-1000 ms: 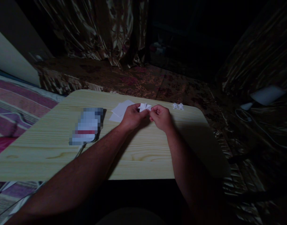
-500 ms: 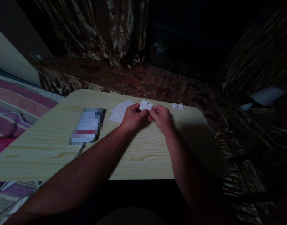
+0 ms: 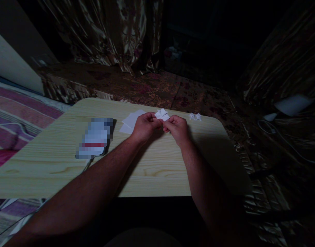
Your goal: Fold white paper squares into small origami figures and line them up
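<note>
Between my two hands is a small white folded paper (image 3: 161, 114), with pointed flaps meeting at its middle. The fingers and thumb of my left hand (image 3: 145, 128) pinch its left and lower edge. My right hand (image 3: 177, 127) is closed on its lower right corner, thumb against the fingers. Just left of my left hand lie several flat white paper sheets (image 3: 131, 120), overlapping and partly hidden by that hand. Beyond my right hand, small folded white paper pieces (image 3: 195, 117) sit near the table's far edge.
The light wooden table (image 3: 157, 171) has rounded corners. A blurred-out phone-like device (image 3: 94, 139) with a cable lies on its left part. Past the far edge is a ledge with patterned cloth (image 3: 147, 87). A striped bedspread (image 3: 15, 109) is at left, a white lamp-like object (image 3: 292, 104) at right.
The folded paper has turned and tilted up, so more of its star-like face shows. It has shifted slightly right and away from me. Both hands stay closed on it.
</note>
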A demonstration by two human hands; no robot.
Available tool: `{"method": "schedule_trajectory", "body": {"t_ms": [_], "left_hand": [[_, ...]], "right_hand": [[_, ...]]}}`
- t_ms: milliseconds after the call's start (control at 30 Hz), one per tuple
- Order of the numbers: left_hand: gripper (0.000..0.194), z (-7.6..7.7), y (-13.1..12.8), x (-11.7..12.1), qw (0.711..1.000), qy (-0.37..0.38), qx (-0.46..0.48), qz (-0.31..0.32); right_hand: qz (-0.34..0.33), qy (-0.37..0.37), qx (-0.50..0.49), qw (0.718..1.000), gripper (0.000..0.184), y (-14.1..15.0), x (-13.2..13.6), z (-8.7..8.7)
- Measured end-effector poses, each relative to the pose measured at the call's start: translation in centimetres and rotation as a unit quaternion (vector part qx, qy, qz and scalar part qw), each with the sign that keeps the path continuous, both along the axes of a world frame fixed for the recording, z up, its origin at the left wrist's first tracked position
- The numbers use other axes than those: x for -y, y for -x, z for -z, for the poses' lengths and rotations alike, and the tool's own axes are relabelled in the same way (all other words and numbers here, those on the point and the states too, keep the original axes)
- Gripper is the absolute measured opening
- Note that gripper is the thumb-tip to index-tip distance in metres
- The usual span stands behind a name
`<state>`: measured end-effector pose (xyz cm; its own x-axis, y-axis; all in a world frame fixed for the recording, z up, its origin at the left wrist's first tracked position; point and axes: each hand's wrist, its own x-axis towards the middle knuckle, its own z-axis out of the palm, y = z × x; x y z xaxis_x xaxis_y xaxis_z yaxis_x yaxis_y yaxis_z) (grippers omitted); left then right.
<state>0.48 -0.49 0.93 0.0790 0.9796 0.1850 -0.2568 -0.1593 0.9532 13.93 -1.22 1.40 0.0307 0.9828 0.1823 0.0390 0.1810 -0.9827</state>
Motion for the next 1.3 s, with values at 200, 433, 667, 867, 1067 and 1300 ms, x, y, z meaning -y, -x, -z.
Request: {"method": "schedule_trajectory", "body": {"t_ms": [200,433,667,867,1067,1300], "left_hand": [[0.046,-0.4,0.9,-0.1,0.998,-0.01,-0.05,0.035],[0.05,-0.8,1.4,0.1,0.986,-0.02,-0.117,0.114],[0.043,-0.7,1.5,-0.4,0.997,-0.016,-0.055,0.05],[0.026,-1.1,1.0,-0.1,0.999,-0.023,-0.026,0.02],[0.022,-1.3,0.8,0.1,0.999,-0.029,-0.027,0.016],[0.029,-1.1,1.2,0.1,0.999,-0.016,-0.009,0.048]], "right_hand": [[-0.007,0.011,-0.018,1.0,0.018,-0.5,-0.1,-0.4],[-0.019,0.009,-0.009,1.0,0.02,-0.9,-0.2,-0.2],[-0.008,0.013,-0.012,1.0,0.017,-0.8,-0.3,-0.1],[-0.032,0.027,0.002,0.999,0.015,-0.8,0.0,-0.4],[-0.033,0.021,-0.001,0.999,0.014,-0.8,0.0,-0.5],[-0.054,0.017,-0.022,0.998,0.016,-0.7,0.0,-0.4]]}}
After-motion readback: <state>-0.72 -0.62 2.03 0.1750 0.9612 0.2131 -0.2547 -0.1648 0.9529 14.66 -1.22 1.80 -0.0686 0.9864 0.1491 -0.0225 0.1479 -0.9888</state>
